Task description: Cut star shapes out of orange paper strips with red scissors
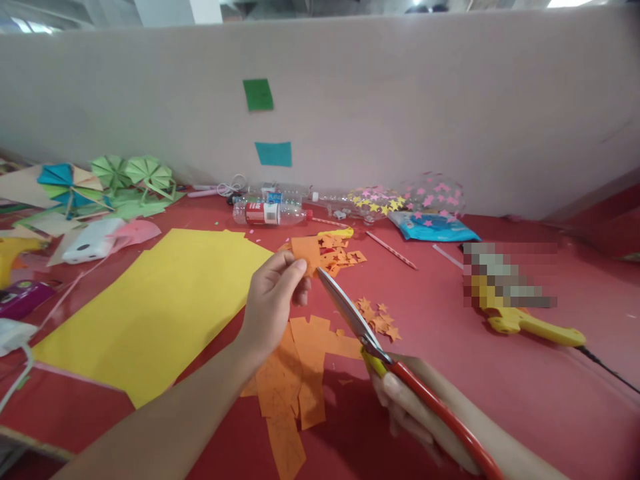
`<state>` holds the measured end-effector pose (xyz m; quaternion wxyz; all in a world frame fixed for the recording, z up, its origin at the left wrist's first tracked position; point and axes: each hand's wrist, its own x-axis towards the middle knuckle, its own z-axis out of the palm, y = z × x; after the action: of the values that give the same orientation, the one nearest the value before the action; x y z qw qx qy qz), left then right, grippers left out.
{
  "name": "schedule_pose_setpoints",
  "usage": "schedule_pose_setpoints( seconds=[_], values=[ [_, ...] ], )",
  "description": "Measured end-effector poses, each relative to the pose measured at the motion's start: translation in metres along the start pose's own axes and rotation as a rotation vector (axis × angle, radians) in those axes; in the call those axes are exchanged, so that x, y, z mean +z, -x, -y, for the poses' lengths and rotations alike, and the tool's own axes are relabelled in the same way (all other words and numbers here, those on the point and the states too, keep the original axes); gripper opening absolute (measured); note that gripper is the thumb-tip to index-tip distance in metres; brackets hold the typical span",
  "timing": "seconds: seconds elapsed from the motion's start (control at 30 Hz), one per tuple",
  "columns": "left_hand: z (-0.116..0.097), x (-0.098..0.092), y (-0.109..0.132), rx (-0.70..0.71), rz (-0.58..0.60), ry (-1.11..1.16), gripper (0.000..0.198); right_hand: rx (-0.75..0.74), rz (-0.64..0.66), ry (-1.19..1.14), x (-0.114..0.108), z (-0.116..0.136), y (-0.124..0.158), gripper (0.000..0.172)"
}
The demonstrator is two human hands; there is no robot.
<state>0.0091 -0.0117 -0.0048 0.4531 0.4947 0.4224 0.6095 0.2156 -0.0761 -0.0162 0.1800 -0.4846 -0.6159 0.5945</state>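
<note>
Red-handled scissors (407,377) are gripped in curled R hand (417,410), tips just beside orange paper piece (305,251), pinched tight by L hand (273,293) above red table (560,407). Cutting's prob. being done; for next snip, blades must be parted & paper held steady.

In front of you stood a plain, pale grey partition wall (400,87), bearing a square of green paper (258,95) above a rectangle of teal paper (273,154). Your smooth red bench (525,387) reached its foot. Over its top edge, you had a whitish column (206,11) and a bright white light (570,3).
</note>
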Motion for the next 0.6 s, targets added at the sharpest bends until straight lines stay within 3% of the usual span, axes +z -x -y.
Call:
schedule_pose_setpoints(
  seconds=[0.17, 0.6],
  values=[
    [0.0003, -0.0004, -0.0013, -0.018, 0.021, 0.022, 0.023, -0.093, 0.046, 0.015, -0.0017, -0.0041, -0.0023, 0.059],
    [0.002, -0.0001, -0.0004, -0.059, 0.114, 0.008, 0.023, -0.092, 0.091, 0.004, -0.0042, -0.0034, -0.0044, 0.057]
  ],
)
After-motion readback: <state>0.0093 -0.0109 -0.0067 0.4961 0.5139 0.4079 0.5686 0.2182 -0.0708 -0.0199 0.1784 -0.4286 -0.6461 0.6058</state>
